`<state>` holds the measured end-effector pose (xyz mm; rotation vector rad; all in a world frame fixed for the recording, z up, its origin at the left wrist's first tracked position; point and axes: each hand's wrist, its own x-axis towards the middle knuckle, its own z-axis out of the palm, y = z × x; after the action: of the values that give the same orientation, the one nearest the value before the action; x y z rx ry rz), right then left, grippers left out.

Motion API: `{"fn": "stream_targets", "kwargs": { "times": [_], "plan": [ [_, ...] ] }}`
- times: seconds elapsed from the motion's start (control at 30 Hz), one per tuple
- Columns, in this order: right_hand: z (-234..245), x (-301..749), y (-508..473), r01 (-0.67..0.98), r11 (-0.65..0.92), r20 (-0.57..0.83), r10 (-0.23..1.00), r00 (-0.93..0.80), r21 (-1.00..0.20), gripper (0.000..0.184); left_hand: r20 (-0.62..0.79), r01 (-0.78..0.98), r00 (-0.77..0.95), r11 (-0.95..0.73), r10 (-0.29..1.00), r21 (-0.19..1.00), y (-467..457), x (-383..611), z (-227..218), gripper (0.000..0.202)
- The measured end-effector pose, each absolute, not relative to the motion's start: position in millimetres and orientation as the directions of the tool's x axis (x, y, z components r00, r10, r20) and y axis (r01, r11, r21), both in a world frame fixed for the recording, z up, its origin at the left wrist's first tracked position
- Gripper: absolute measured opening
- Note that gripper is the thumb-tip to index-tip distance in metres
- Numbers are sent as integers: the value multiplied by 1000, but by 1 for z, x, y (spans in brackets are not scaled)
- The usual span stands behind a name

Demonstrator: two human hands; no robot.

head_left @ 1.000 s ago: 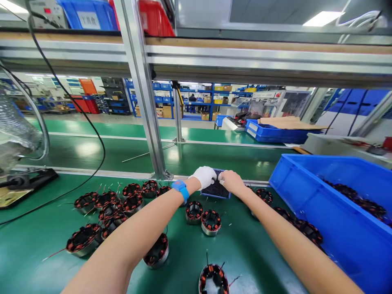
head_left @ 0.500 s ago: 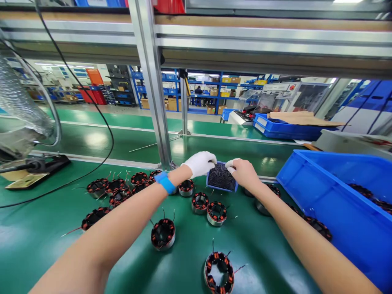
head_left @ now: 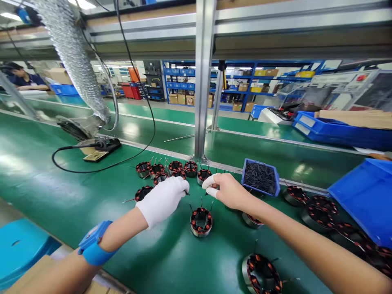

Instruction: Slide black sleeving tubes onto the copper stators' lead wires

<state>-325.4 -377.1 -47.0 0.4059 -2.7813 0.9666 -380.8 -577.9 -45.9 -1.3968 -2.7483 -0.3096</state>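
Observation:
My left hand, in a white glove with a blue wrist strap, is pinched on a thin dark piece whose tip pokes out near the fingertips. My right hand, bare with white finger cots, is pinched too, close beside it; what it holds is too small to name. Both hover just above a motor stator with copper windings on the green bench. A small blue tray of small dark parts sits to the right of my right hand.
Several more stators lie behind my hands and to the right. A large blue bin stands at right. An upright metal post, a foil duct, a black cable and a soldering stand are at left. Another person sits far left.
Both hands have drawn back from the small blue tray toward me and to the left, now pinched over a stator. The view has swung left.

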Motion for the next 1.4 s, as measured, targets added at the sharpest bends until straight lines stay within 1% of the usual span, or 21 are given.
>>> {"fn": "stream_targets", "kwargs": {
  "times": [0.17,0.37,0.43,0.6,0.7,0.97,1.13,1.23,1.3,1.4],
  "plan": [
    [-50,-339,-384,-294,772,185,-229,-956,-564,18,96,825,-562,565,822,-2,-581,-380,-48,19],
    [-51,-343,-387,-260,801,113,-237,-965,-539,16,103,833,-508,518,855,-194,-580,-380,-54,17],
    [-50,-344,-388,-253,807,93,-241,-966,-534,17,106,824,-503,513,858,-240,-580,-379,-55,17],
    [-46,-347,-392,-279,820,48,-296,-954,-500,20,121,789,-504,513,855,-338,-579,-376,-54,18],
    [-43,-349,-393,-280,834,48,-294,-955,-474,21,145,765,-498,512,855,-390,-579,-375,-55,17],
    [-39,-349,-395,-275,860,-1,-305,-952,-431,22,209,714,-453,493,866,-497,-576,-370,-59,17],
    [-37,-348,-401,-291,873,-103,-356,-929,-392,23,208,718,-435,477,876,-507,-573,-369,-57,17],
    [-38,-349,-401,-256,891,-148,-331,-932,-376,21,208,730,-403,451,891,-513,-573,-368,-58,17],
    [-39,-349,-398,-228,886,-133,-303,-944,-404,19,214,732,-379,433,901,-526,-573,-367,-58,17],
    [-40,-346,-393,-229,871,-61,-282,-957,-435,19,225,728,-348,413,910,-547,-573,-366,-57,18]
  ]
}}
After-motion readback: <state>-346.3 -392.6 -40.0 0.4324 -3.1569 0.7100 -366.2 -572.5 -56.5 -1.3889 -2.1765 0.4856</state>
